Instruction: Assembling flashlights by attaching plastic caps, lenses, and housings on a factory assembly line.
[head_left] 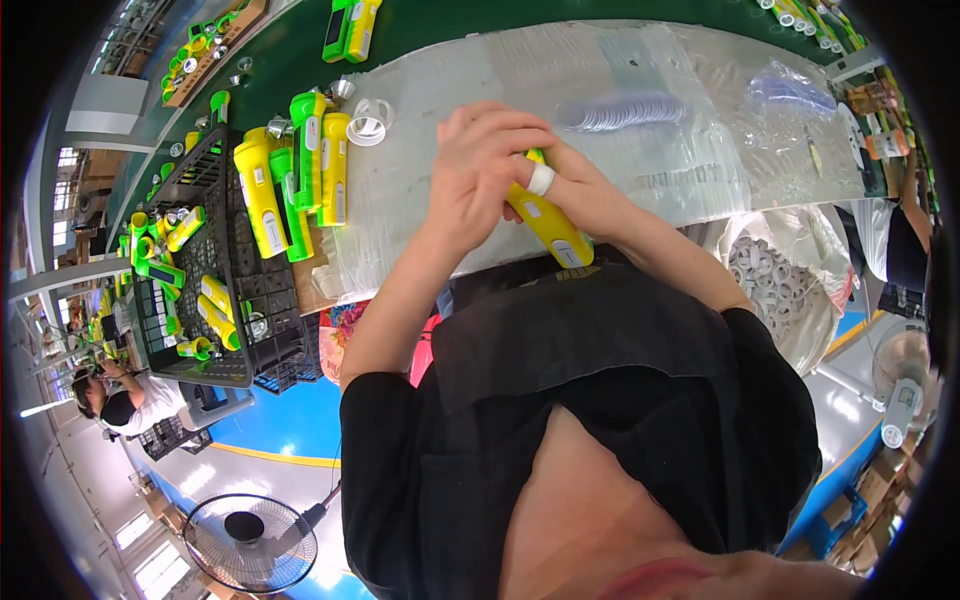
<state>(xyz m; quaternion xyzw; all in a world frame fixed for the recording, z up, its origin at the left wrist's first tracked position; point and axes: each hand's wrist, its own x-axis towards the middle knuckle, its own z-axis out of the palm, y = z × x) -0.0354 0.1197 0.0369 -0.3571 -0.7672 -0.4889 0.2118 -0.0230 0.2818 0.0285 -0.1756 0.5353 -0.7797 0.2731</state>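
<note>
Fingers of both my hands are clamped on one yellow flashlight [552,226], which I hold just above the near edge of the clear plastic sheet [640,70] that covers the surface. My left hand [478,165] wraps over the head end of that flashlight from above, its fingers curled down so that the top of the body is mostly hidden, and only a sliver of green shows there. My right hand [583,193] grips the flashlight from the far side, with a white band [541,179] round one finger pressed against the yellow body. The tail end of the flashlight points down toward my chest and sticks out free below both hands. Left of the flashlight, a row of finished yellow and green flashlights [295,175] lies side by side at the edge of the sheet, and beyond them stands a black plastic crate [215,290] with more of the same pieces inside. Just beyond the flashlight a fanned row of clear round lenses [620,110] lies on the sheet. Right of the flashlight and lower, a bag of white rings [775,275] hangs open beside the surface.
</note>
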